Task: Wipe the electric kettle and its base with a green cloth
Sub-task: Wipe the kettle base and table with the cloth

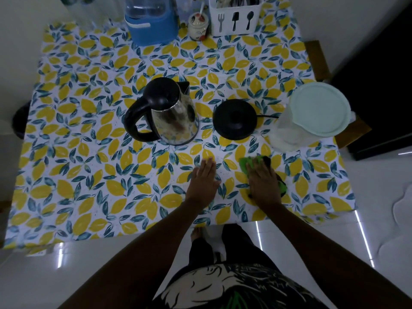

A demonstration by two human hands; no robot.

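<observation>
Head view looks straight down on a table under a lemon-print tablecloth [89,175], and both hands are parked near its front edge. Right hand [264,181] lies flat, fingers spread wide, pressing on the crumpled green cloth [245,162] – covering it rather than gripping it, with green poking out past the fingertips and beside the wrist. Left hand [204,178] rests open and empty on the tablecloth, just beside the right one.

Up around the middle of the table stands the shiny steel electric kettle with black lid and handle [169,114], upright, off its mount. The round black kettle base [235,119] sits just to its right, apart from it, cord [267,116] trailing toward the right edge. A pale plastic jug with a mint lid [316,112] crowds that same edge; a blue container [151,25], small ceramic jar [198,24] and white cutlery caddy [236,14] line the back edge.

Neither piece looks wiped yet, I'd judge. Watch the risks: a one-handed push on that tall kettle could tip it unless the left hand steadies the handle, rubbing the light base may slide it or tug its cord against the jug, and a wet cloth on the base's contacts is trouble
</observation>
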